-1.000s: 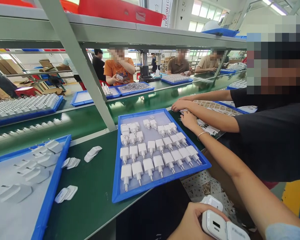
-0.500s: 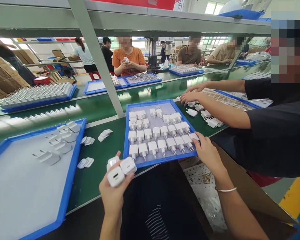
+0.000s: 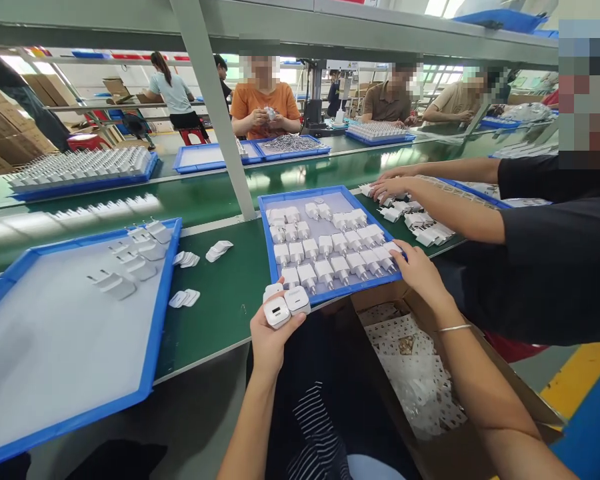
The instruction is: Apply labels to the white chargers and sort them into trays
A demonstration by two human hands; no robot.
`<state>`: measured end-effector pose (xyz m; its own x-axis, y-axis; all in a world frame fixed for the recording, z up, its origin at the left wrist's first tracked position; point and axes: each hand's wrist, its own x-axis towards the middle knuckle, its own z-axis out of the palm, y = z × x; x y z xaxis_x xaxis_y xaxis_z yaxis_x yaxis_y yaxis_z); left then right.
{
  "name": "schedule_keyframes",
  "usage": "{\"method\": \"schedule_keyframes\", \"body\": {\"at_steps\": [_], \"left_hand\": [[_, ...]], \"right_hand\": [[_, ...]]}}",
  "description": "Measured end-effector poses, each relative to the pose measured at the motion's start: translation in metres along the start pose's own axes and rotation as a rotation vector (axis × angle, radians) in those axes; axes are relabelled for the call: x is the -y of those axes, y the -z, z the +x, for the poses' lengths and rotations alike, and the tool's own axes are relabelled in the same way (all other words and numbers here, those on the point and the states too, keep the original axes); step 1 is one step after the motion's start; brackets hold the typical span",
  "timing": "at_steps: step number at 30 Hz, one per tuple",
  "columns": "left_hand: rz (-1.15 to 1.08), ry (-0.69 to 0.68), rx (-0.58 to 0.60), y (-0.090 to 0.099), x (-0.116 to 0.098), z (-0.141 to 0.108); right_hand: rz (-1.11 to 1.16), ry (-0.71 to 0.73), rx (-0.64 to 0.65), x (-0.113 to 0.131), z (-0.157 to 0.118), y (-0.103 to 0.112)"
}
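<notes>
Left hand raised beside tray, gripped chargers white, boxy, round-cornered, slotted

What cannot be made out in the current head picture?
Head view: any prongs of the held USB chargers, hidden by the left hand and charger bodies.
Head view: left end of the near-left blue tray, cut off by the picture edge.
Head view: any lettering on the white plates, too small.

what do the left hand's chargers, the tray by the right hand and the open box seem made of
Chargers: probably hard plastic, smooth, slightly glossy, with crisp ports. Tray: likely plastic, satin, given its evenly blue rim. Box: apparently matt cardboard, judging by thin brown walls.
</notes>
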<state>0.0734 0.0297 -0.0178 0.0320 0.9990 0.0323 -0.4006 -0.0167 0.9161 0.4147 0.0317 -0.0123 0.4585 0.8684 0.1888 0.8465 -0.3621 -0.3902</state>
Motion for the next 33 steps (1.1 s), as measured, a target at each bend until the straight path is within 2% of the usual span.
{"method": "schedule_keyframes", "body": {"at_steps": [4, 7, 9, 11, 12, 14, 16, 17, 18, 19, 20, 23, 29, 33], "left_hand": [[-0.018, 0.057, 0.031, 0.003, -0.008, 0.001], [0.011, 0.018, 0.025, -0.001, -0.018, -0.006], [0.053, -0.023, 0.019, -0.001, -0.024, -0.015], [0.109, -0.061, 0.016, 0.002, -0.028, -0.025], [0.137, -0.082, 0.021, 0.005, -0.030, -0.031], [0.186, -0.134, 0.049, 0.012, -0.034, -0.040], [0.220, -0.171, 0.083, 0.018, -0.039, -0.049], [0.230, -0.169, 0.085, 0.019, -0.042, -0.053], [0.231, -0.151, 0.071, 0.019, -0.044, -0.057], [0.219, -0.120, 0.040, 0.019, -0.045, -0.060], [0.196, -0.085, -0.004, 0.017, -0.046, -0.062], [0.124, -0.013, -0.122, 0.013, -0.044, -0.066], [-0.018, 0.007, -0.129, 0.020, -0.040, -0.063], [-0.002, 0.026, -0.172, 0.023, -0.040, -0.056]], "right_hand": [[0.085, 0.053, -0.087, -0.010, 0.011, -0.004], [0.174, 0.100, -0.238, -0.011, 0.012, -0.002], [0.242, 0.123, -0.395, -0.003, -0.002, -0.001], [0.325, 0.156, -0.525, 0.015, -0.030, -0.003], [0.378, 0.189, -0.546, 0.028, -0.048, -0.006], [0.506, 0.317, -0.452, 0.060, -0.089, -0.014], [0.639, 0.479, -0.263, 0.097, -0.127, -0.025], [0.735, 0.578, -0.144, 0.115, -0.143, -0.031], [0.979, 0.654, 0.052, 0.132, -0.156, -0.038], [1.176, 0.659, 0.210, 0.147, -0.165, -0.044], [1.326, 0.626, 0.285, 0.159, -0.171, -0.051], [1.597, 0.510, 0.405, 0.184, -0.172, -0.065], [1.737, 0.506, 0.594, 0.197, -0.163, -0.065], [1.801, 0.307, 0.650, 0.202, -0.164, -0.072]]}}
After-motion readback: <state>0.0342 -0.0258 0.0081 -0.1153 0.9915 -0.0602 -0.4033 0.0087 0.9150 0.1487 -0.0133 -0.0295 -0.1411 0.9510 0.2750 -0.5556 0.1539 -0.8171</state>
